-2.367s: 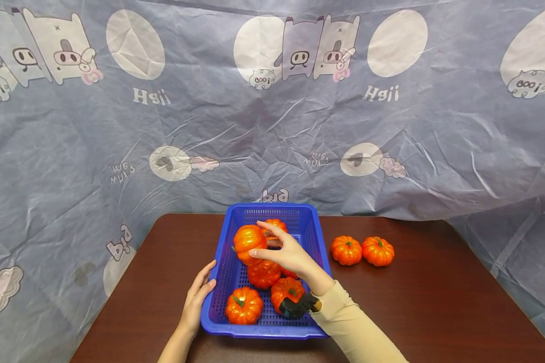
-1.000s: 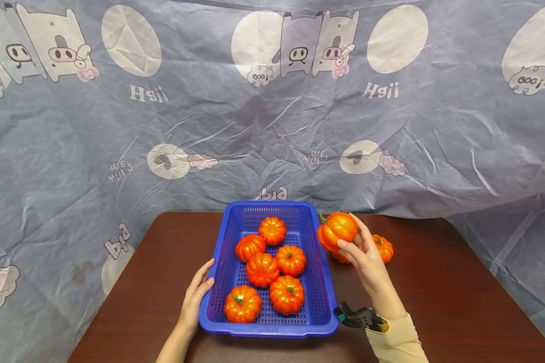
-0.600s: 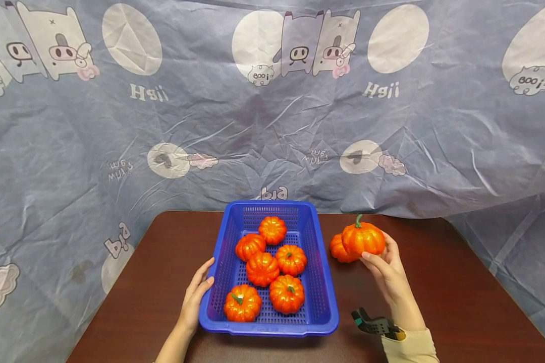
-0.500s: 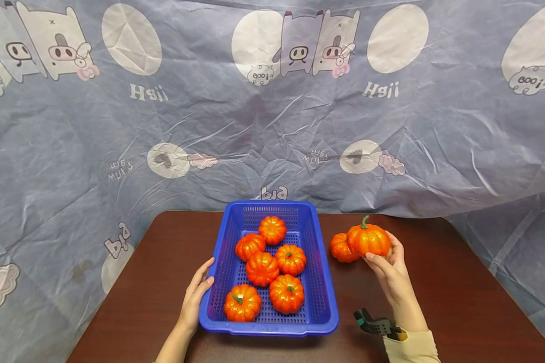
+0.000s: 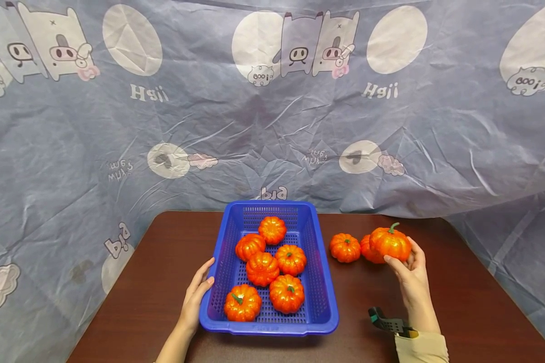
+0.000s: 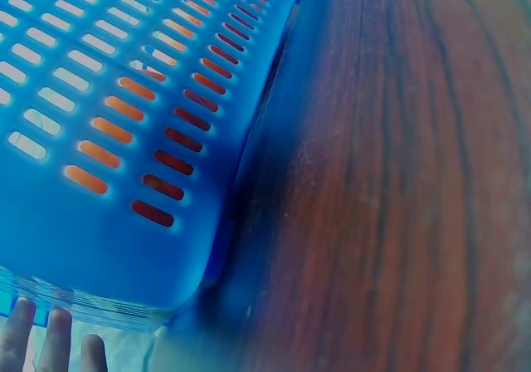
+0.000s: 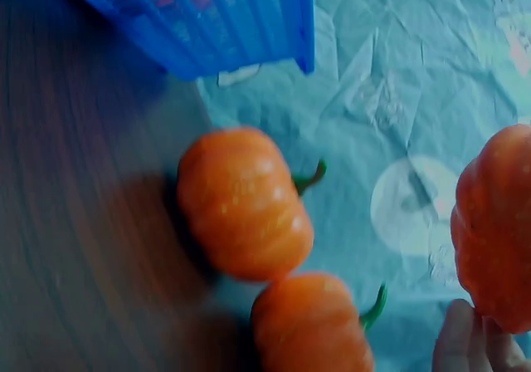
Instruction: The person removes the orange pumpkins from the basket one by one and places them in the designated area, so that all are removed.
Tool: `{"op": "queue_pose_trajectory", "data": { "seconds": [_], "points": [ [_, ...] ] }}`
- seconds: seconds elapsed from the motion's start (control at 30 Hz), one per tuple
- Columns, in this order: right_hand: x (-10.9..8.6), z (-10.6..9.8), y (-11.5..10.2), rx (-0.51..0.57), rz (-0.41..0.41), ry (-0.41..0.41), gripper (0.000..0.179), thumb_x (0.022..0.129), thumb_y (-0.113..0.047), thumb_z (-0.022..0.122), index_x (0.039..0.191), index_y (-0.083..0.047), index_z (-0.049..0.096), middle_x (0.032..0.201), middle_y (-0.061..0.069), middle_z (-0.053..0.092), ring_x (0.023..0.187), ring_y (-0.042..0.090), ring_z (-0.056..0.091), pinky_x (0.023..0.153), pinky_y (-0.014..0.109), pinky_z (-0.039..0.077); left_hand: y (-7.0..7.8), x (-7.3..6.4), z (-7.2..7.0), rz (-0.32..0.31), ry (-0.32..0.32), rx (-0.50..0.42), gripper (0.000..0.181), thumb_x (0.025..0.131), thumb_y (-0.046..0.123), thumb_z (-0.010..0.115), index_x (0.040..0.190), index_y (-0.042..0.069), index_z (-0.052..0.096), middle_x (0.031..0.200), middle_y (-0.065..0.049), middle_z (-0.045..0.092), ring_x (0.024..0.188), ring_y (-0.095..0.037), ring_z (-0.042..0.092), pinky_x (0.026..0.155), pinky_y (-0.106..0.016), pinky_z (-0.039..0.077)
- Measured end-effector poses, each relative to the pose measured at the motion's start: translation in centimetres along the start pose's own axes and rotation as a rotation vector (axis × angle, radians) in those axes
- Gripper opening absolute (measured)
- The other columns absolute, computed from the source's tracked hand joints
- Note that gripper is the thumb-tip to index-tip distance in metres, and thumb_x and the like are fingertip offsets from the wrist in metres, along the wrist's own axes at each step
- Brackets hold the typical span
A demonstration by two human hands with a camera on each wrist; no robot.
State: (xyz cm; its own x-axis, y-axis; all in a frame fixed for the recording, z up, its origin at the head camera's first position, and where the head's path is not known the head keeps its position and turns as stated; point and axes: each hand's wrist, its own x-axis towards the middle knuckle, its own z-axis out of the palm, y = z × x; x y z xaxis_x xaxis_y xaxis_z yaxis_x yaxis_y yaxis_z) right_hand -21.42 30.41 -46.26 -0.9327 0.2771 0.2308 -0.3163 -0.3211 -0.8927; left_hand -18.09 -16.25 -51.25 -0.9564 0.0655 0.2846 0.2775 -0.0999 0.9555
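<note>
A small orange pumpkin (image 5: 390, 244) with a green stem is held up in my right hand (image 5: 411, 272), thumb at its near side. It is above the table and partly covers another pumpkin (image 5: 367, 249) behind it. To the left of that one sits a further pumpkin (image 5: 344, 247). The right wrist view shows the held pumpkin (image 7: 502, 231) at its right edge, apart from the two on the table. My left hand (image 5: 195, 297) rests against the left rim of a blue plastic basket (image 5: 268, 328), fingertips touching it. Several pumpkins (image 5: 262, 269) lie inside the basket.
The dark brown wooden table (image 5: 136, 297) carries the basket in its middle and the loose pumpkins to the right. A grey printed cloth (image 5: 272, 126) hangs behind the table's far edge. A black device (image 5: 388, 322) is strapped on my right wrist.
My right hand lifted the pumpkin out of the basket and carried it right, past the left table pumpkin to the right one. My left hand stayed at the rim.
</note>
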Motion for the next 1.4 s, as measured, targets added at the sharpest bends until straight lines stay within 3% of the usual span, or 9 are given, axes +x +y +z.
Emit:
{"op": "queue_pose_trajectory", "data": {
  "seconds": [0.2,0.37,0.47,0.67,0.77,0.93,1.13,1.4],
  "points": [
    [1.6,-4.0,3.1,0.054,-0.099,0.087,0.079,0.073,0.014,0.069,0.136,-0.014,0.031,0.129,0.002,0.047,0.112,0.012,0.047,0.084,0.016,0.045,0.0,0.0,0.1,-0.015,0.023,0.013,0.046,0.098,0.015,0.039,0.143,0.008,0.036,0.151,-0.013,0.025,0.131,-0.003,0.031,0.100,-0.014,0.029],
    [3.4,-7.9,5.8,-0.020,-0.065,0.227,0.088,0.068,0.017,0.072,0.137,-0.019,0.030,0.135,0.002,0.042,0.121,0.016,0.040,0.085,0.015,0.044,0.0,0.0,0.1,-0.016,0.025,0.016,0.045,0.098,0.015,0.039,0.143,0.008,0.036,0.151,-0.013,0.025,0.131,-0.002,0.031,0.100,-0.014,0.029],
    [3.9,-9.0,6.2,-0.093,-0.003,0.341,0.093,0.066,0.015,0.076,0.136,-0.023,0.028,0.135,0.001,0.038,0.126,0.017,0.035,0.086,0.013,0.043,-0.1,0.0,0.1,-0.015,0.024,0.011,0.045,0.098,0.014,0.039,0.143,0.008,0.036,0.151,-0.013,0.026,0.129,-0.002,0.034,0.099,-0.014,0.030],
    [2.5,-7.9,4.4,-0.249,0.123,0.464,0.098,0.065,0.005,0.082,0.137,-0.025,0.023,0.130,-0.006,0.034,0.127,0.015,0.033,0.090,0.012,0.037,-0.1,0.1,0.1,-0.020,0.031,0.015,0.045,0.098,0.015,0.040,0.143,0.009,0.036,0.151,-0.012,0.026,0.130,-0.002,0.033,0.100,-0.014,0.029],
    [1.4,-6.6,3.1,-0.356,0.175,0.485,0.099,0.067,-0.002,0.082,0.140,-0.023,0.018,0.133,-0.001,0.032,0.126,0.016,0.033,0.093,0.014,0.035,-0.1,0.1,0.1,-0.010,0.030,0.013,0.045,0.098,0.014,0.040,0.143,0.007,0.036,0.151,-0.014,0.026,0.129,-0.003,0.034,0.099,-0.015,0.030],
    [0.6,-5.7,2.6,-0.434,0.225,0.528,0.102,0.069,-0.005,0.082,0.143,-0.016,0.013,0.144,0.012,0.024,0.130,0.022,0.029,0.105,0.024,0.029,-0.1,0.1,0.1,-0.002,0.034,0.018,0.045,0.098,0.014,0.040,0.142,0.006,0.036,0.150,-0.016,0.027,0.129,-0.003,0.035,0.099,-0.014,0.030],
    [0.6,-5.7,3.5,-0.567,0.218,0.594,0.103,0.067,-0.004,0.083,0.143,-0.010,0.014,0.142,0.019,0.026,0.128,0.031,0.030,0.108,0.032,0.026,0.0,0.0,0.1,-0.020,0.043,0.041,0.045,0.098,0.016,0.040,0.143,0.009,0.036,0.151,-0.014,0.026,0.131,-0.003,0.032,0.099,-0.013,0.029],
    [0.7,-6.3,4.4,-0.794,0.182,0.584,0.097,0.072,-0.014,0.079,0.146,-0.005,0.016,0.145,0.025,0.027,0.131,0.041,0.026,0.110,0.045,0.018,0.1,0.0,0.1,-0.022,0.041,0.064,0.045,0.098,0.016,0.039,0.143,0.011,0.037,0.152,-0.012,0.025,0.134,-0.005,0.025,0.100,-0.011,0.025]
  ]
}}
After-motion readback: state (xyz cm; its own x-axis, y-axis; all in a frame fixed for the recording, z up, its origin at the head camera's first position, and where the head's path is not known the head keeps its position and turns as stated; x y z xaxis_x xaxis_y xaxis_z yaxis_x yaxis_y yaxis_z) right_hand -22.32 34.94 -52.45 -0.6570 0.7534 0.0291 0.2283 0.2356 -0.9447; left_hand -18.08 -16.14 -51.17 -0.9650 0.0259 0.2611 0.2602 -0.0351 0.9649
